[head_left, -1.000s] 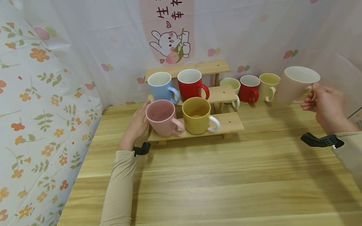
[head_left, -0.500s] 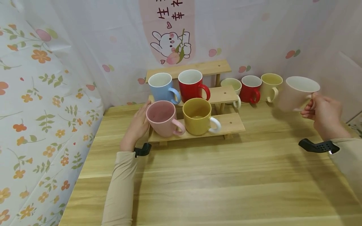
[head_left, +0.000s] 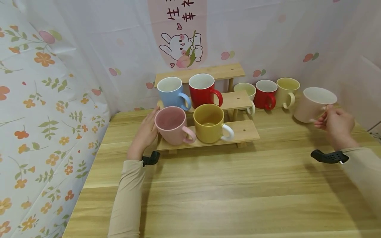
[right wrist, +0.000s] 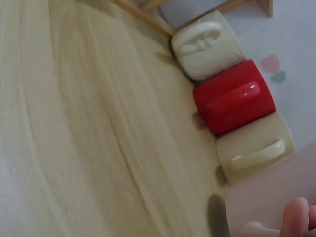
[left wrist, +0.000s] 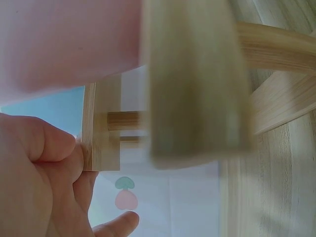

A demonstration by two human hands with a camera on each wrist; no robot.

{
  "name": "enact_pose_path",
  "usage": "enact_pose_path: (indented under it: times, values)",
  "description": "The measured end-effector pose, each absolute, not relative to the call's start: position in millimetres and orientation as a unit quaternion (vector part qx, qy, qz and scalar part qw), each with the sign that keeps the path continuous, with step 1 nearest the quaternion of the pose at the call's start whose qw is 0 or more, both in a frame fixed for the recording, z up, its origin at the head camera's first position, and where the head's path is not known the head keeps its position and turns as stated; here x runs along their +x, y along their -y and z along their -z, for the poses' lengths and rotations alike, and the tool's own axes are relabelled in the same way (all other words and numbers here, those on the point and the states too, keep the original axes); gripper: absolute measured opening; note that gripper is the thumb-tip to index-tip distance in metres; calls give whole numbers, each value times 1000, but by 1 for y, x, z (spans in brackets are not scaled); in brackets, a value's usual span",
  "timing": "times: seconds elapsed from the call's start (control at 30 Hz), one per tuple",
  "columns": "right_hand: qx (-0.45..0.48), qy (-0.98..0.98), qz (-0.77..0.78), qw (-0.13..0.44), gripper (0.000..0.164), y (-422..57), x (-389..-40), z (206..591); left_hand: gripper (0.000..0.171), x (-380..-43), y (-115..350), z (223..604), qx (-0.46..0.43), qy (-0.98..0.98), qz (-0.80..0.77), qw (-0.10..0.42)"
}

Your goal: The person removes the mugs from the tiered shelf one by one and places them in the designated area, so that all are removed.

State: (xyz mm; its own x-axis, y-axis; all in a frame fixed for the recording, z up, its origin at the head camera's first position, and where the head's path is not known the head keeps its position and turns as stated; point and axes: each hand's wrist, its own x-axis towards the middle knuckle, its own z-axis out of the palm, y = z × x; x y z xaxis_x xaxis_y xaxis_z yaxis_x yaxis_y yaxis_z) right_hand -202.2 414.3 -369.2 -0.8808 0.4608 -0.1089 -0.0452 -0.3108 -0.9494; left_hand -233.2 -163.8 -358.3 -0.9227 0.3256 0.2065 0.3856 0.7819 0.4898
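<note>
We clamp pale pink cylindrical ceramic mug (head_left: 309, 107) by handle (right wrist: 254, 230) in right hand (head_left: 338, 128), near back right corner of wood-grain table (head_left: 220, 188). Likely stiff, weighty, slick, breakable; handle safest. Left hand (head_left: 145, 133) against tiered wooden rack (head_left: 250, 133); grip unclear.

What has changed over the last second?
The right-hand grip has lowered the pale pink mug toward the table; contact can't be told. It still holds the mug's handle; nothing was let go. The left-hand grip stays at the left end of the wooden rack, whose four mugs haven't moved.
</note>
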Motion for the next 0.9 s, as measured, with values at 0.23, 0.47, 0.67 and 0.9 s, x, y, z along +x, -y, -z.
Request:
enact_pose_path:
  times: [0.23, 0.47, 0.67, 0.9]
  values:
    - [-194, 564, -784, 172, 37, -414, -207, 378, 49, -233, 164, 359, -191, 942, 271, 60]
    - [-208, 552, -788, 175, 35, -414, -213, 382, 49, -233, 164, 359, -193, 941, 270, 63]
    - [-198, 570, -780, 165, 35, -415, -221, 387, 48, -233, 165, 359, -189, 939, 281, 58]
    - [-200, 586, -769, 157, 36, -418, -235, 381, 49, -232, 163, 358, -184, 942, 275, 55]
